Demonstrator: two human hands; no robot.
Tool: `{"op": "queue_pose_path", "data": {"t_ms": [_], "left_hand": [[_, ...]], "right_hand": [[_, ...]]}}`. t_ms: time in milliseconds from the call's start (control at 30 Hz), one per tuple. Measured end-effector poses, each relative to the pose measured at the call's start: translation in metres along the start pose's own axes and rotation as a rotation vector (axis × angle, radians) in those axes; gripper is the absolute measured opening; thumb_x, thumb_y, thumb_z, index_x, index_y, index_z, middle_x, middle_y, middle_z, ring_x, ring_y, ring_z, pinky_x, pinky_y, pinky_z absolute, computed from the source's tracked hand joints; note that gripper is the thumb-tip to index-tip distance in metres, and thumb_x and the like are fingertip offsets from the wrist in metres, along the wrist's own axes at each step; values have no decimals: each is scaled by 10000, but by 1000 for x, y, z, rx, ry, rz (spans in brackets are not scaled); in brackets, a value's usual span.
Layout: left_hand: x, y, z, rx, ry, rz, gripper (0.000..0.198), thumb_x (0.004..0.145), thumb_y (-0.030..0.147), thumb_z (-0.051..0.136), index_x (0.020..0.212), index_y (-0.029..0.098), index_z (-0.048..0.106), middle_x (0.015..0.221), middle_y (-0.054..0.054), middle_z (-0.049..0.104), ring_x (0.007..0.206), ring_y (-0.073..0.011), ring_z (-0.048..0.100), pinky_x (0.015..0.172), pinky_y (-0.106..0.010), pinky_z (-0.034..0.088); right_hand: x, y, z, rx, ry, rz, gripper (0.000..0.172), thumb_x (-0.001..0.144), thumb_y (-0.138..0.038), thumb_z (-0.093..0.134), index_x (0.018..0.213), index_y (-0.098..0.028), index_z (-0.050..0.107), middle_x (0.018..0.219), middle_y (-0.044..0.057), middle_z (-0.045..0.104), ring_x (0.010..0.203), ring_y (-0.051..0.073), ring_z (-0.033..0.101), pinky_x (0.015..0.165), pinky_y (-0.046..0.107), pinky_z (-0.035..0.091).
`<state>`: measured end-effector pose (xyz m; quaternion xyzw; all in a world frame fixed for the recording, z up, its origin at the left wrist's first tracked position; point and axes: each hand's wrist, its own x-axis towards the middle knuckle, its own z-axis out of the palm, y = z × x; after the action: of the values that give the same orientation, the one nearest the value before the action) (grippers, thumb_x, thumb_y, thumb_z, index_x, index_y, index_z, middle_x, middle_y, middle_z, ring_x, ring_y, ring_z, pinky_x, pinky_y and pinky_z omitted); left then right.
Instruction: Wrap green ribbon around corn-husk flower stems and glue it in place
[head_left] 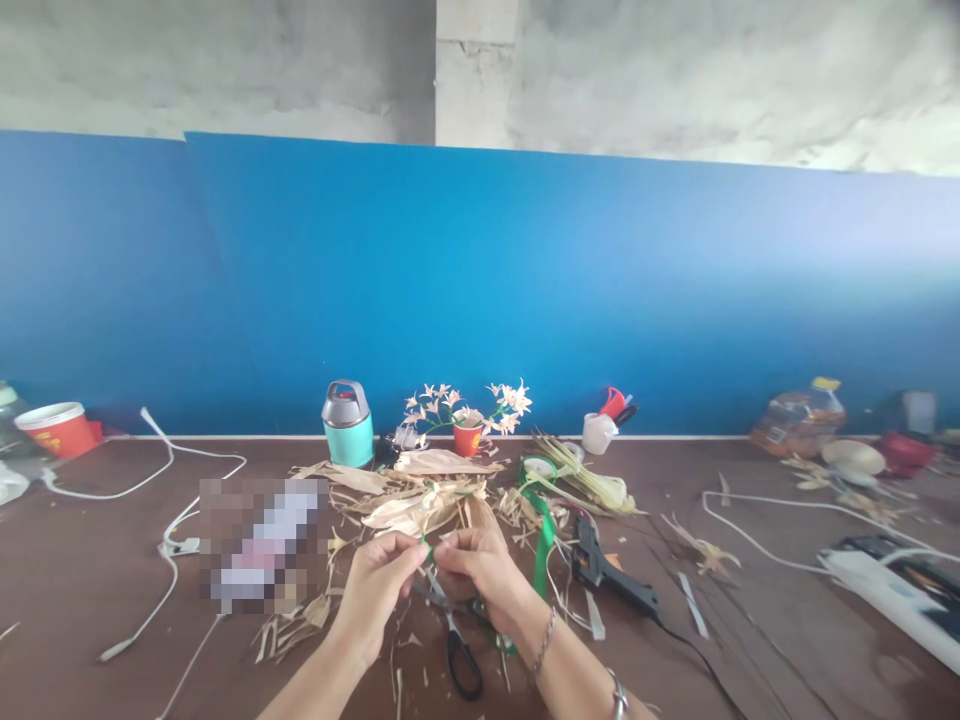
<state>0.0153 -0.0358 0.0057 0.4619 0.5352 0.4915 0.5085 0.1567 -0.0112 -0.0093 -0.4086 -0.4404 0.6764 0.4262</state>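
Close together over the table, both my hands pinch at a small pale dried-husk flower [428, 508] with green tape at its stem. My left hand [382, 580] is closed on the stem between thumb and fingers. My right hand [478, 565] is closed at the green floral tape [428, 548] beside it; the exact grip is partly hidden. Scissors [459, 650] lie below my hands, partly covered by the right one. Dried corn husks [401, 515] are spread just behind. A green ribbon [544, 545] runs down to the right of my right hand.
A red cup of finished flowers [468, 440] stands behind the husks, a turquoise flask [349, 428] to its left. Right of my hands lie a black glue gun [611, 570] and a straw bundle [592, 478]. White cables [169, 490] and a power strip [889, 600] lie at the sides.
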Motion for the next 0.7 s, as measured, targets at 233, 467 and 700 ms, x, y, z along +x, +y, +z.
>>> {"op": "queue_pose_path", "data": {"t_ms": [233, 467, 700], "left_hand": [[1, 6, -1, 11, -63, -22, 265, 628, 413, 654, 581, 169, 560, 446, 68, 435, 425, -78, 348, 466, -202, 243], [-1, 7, 5, 16, -60, -78, 237, 569, 365, 673, 571, 152, 571, 460, 62, 467, 399, -59, 356, 430, -193, 235], [-4, 10, 4, -171, -250, -224, 209, 561, 275, 690, 585, 146, 527, 494, 41, 522, 378, -18, 305, 396, -172, 83]], "right_hand": [[-7, -10, -5, 125, -72, -1, 318, 573, -336, 772, 808, -153, 659, 652, 2, 618, 506, 80, 482, 463, 198, 315], [-5, -5, 0, 97, -33, -85, 291, 562, -376, 791, 642, -142, 639, 629, -4, 615, 571, 95, 518, 566, 209, 374], [-7, -7, 1, 244, -118, -81, 252, 551, -296, 807, 581, -132, 618, 702, 27, 655, 606, 114, 555, 592, 230, 410]]}}
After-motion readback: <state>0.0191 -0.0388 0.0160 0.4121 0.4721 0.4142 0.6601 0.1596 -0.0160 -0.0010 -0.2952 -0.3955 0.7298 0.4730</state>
